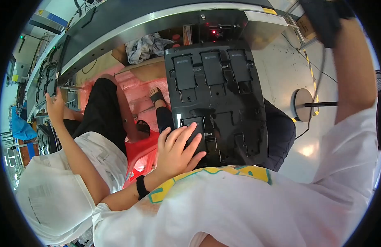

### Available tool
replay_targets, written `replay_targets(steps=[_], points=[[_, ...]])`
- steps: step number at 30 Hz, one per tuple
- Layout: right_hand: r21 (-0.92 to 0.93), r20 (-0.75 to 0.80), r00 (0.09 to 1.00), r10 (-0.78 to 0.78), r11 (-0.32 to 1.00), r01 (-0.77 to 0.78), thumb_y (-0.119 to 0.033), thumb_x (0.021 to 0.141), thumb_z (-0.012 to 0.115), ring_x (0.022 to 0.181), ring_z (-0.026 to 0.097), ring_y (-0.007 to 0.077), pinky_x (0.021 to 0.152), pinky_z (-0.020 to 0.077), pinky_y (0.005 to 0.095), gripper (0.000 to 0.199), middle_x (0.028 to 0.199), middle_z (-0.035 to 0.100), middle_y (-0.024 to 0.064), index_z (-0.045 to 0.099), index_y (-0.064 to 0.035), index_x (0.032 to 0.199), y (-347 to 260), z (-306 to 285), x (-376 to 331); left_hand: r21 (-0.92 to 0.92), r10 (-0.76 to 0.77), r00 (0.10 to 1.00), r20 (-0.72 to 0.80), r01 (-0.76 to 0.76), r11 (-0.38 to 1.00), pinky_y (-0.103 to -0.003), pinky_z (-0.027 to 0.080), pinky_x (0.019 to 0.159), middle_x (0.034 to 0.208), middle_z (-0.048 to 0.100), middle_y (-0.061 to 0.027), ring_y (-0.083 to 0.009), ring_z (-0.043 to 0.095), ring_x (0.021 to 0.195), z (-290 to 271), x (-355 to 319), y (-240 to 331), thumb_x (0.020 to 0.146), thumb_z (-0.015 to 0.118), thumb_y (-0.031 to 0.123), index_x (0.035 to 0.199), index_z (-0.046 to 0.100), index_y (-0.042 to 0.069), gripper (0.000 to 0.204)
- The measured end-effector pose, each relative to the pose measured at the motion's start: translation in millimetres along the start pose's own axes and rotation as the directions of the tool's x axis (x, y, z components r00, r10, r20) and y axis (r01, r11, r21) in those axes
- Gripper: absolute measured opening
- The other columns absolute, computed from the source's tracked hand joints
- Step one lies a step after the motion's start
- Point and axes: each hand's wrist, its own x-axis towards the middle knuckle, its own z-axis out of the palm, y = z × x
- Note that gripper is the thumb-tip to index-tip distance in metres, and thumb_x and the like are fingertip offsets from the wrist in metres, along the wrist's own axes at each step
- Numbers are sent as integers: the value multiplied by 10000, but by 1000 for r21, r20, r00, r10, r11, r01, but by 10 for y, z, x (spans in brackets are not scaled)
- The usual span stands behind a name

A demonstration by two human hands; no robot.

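The black moulded tray (217, 103) lies across the person's lap below the conveyor (157, 20), three dark rectangular parts seated in its far row. The left hand (178, 150) rests spread on its near-left pocket, apparently steadying or seating a part; filling the empty near pockets likely comes next. The right hand (326, 18) is raised out at the frame's edge, its grip impossible to tell.

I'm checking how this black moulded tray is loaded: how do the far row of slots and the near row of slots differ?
On the black moulded plastic tray, the far row of slots holds three flat dark rectangular parts side by side, while the near row of slots mostly shows bare recesses. No hand touches the far row; the left hand lies flat on the near row's left slot. Both rows are glossy black, three slots wide.
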Motion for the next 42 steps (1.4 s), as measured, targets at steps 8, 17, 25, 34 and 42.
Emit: replay_targets(steps=[8,17,25,34,42], points=[[-467,-292,951,106,851,-239,-377,879,523,920,611,422,830,497,447,448,967,636,271,663,47,909,515,1066,660,-286,36,997,74,-13,958,-410,433,858,1204,554,-126,-293,537,1026,-382,247,-204,710,723,117,1049,615,27,368],[-357,-312,831,461,753,-552,-251,805,548,984,628,364,797,479,468,337,1091,642,190,675,-74,1063,1249,1177,699,-51,32,826,-563,-73,996,-357,447,864,978,636,-118,-283,597,943,-845,2057,-984,831,632,116,970,655,28,166],[523,50,906,420,761,-383,-348,839,644,491,400,49,466,303,210,331,571,459,-29,564,-75,671,508,914,-939,483,-269,944,-191,329,812,-423,201,1125,1503,200,-209,-378,148,1399,-1107,3141,-2963,793,623,466,1448,269,94,831],[460,585,548,598,311,-831,-269,926,544,622,427,50,564,360,213,304,673,467,-29,515,-45,721,86,1023,-2983,140,-339,819,463,310,940,-331,216,1107,1471,305,-179,-288,285,1363,-1205,3353,-2378,810,619,488,1439,290,39,840],[287,362,658,660,592,-753,-283,909,544,659,625,228,636,476,336,334,685,632,108,632,8,772,-75,1434,-3524,251,-373,918,132,333,909,-370,408,970,1266,509,-282,-332,524,1166,-922,3027,-1659,705,746,392,1332,409,-72,849]])
